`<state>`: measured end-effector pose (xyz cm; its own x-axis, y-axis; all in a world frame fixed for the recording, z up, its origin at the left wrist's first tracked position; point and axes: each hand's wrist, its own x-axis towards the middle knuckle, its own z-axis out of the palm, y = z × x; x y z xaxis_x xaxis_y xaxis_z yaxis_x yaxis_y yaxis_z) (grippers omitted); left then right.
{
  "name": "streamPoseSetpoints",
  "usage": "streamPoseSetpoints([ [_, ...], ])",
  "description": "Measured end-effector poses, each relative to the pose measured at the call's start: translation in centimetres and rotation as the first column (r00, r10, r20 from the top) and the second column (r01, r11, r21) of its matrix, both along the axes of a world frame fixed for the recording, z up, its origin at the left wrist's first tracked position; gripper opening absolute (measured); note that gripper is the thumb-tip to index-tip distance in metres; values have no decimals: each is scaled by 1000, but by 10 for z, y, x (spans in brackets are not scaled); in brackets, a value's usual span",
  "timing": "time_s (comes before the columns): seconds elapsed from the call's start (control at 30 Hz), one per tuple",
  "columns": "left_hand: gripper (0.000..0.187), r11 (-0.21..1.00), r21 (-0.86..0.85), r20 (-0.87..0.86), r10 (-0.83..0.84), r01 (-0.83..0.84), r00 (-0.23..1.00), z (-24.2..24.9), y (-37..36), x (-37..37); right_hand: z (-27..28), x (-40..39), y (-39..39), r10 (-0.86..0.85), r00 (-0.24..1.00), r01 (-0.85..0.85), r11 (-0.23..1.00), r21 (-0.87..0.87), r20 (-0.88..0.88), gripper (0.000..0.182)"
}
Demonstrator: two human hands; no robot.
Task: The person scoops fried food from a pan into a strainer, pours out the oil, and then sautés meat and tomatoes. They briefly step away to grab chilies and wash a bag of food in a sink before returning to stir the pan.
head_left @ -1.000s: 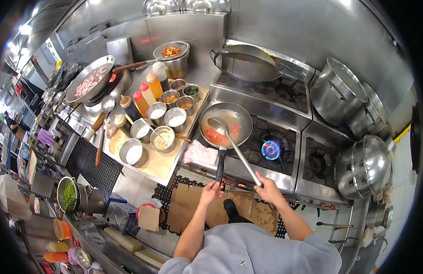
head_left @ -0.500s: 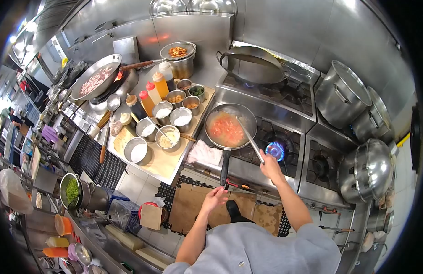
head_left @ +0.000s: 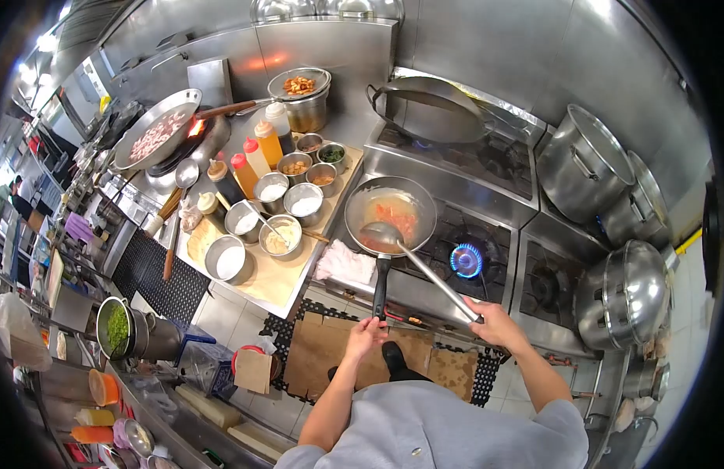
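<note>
Gripping the far end of the ladle [head_left: 424, 266], the right hand [head_left: 495, 323] is closed tight around its long steel handle, while the left hand [head_left: 366, 334] sits at the tip of the pan's dark handle; from above I cannot tell whether that grip is fully wrapped or only resting there. The pan [head_left: 391, 213] stands on the stove just left of the lit burner [head_left: 466, 260], with the ladle bowl lying over its near rim and red-orange sauce pooled inside.

Taking the pan as the landmark, the risks look like these. The blue flame burns bare just right of the pan, and the ladle shaft passes close by it, so the metal could heat up toward the right hand. The ladle bowl sits at the very edge nearest the person; a tilt there could drip hot sauce onto the white cloth [head_left: 345, 263] lying just left of the pan handle, or onto the floor mat [head_left: 330, 356] below. If the left hand's hold is loose, a push from the ladle might swing the pan off its grate. To the pan's left, the counter [head_left: 276, 285] carries open bowls [head_left: 277, 234] of seasoning and squeeze bottles [head_left: 256, 152], which a splash could foul.

No brand, label or writing can be read anywhere; the bottles show only plain coloured caps.
</note>
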<state>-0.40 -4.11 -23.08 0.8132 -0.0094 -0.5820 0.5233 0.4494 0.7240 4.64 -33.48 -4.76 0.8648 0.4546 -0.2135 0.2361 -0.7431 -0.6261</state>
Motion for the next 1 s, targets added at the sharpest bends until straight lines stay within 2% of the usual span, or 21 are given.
streamPoseSetpoints([
  [0.17, 30, 1000, -4, 17, -4, 4, 1000, 1, -1, 8, -31, 11, 8, 23, 998, -22, 1000, -6, 64, 61],
  [0.23, 29, 1000, 5, 24, -20, 20, 1000, 4, -1, 10, -40, 21, 14, -74, 989, 81, 995, -53, 127, 60],
  [0.3, 29, 1000, 4, 8, 2, -2, 1000, 6, 0, 8, -57, 27, 16, -126, 985, 125, 992, 11, 115, 60],
  [0.37, 28, 1000, 3, 7, 22, -22, 1000, 3, 0, 9, -76, 33, 16, -188, 962, 204, 977, -68, 197, 60],
  [0.43, 27, 999, -1, 5, 38, -38, 999, 1, -2, 8, -95, 30, 21, -225, 958, 237, 970, -51, 175, 62],
  [0.5, 27, 999, 0, 16, 35, -35, 999, 1, -1, 10, -116, 20, 25, -280, 921, 285, 958, 21, 271, 65],
  [0.53, 27, 999, -1, 20, 37, -37, 999, 0, -1, 11, -122, 14, 28, -307, 934, 303, 952, 50, 181, 67],
  [0.57, 28, 999, 3, 16, 38, -38, 999, -2, -1, 11, -132, 9, 27, -352, 936, 344, 920, 187, 6, 68],
  [0.6, 28, 999, 7, 10, 39, -39, 999, -3, -1, 10, -103, 1, 36, -417, 866, 478, 851, 217, -275, 66],
  [0.63, 28, 999, 8, 13, 37, -37, 999, -2, -1, 12, -73, -2, 44, -430, 726, 607, 768, 205, -536, 65],
  [0.67, 29, 999, 22, 5, 30, -30, 1000, -1, 0, 12, -72, 6, 45, -430, 726, 608, 767, 207, -537, 65],
  [0.73, 29, 999, 38, -11, 20, -20, 1000, -3, 1, 8, -83, 20, 43, -394, 893, 441, 865, 240, -219, 65],
  [0.77, 29, 999, 31, 4, 26, -26, 1000, -6, 2, 9, -104, 36, 37, -305, 946, 278, 937, 210, 111, 65],
  [0.83, 30, 999, 24, 18, 33, -33, 999, -6, 2, 8, -118, 66, 39, -263, 924, 238, 964, 122, 277, 63],
  [0.9, 39, 999, 29, 6, 29, -29, 1000, -3, 3, 8, -114, 83, 40, -251, 935, 240, 968, 77, 251, 63],
  [0.97, 41, 999, 38, 5, 35, -35, 999, -2, 2, 9, -112, 88, 41, -239, 944, 239, 971, 30, 227, 63],
  [1.0, 42, 998, 45, -1, 37, -37, 999, -1, 1, 9, -110, 87, 40, -183, 957, 181, 983, 32, 223, 63],
])
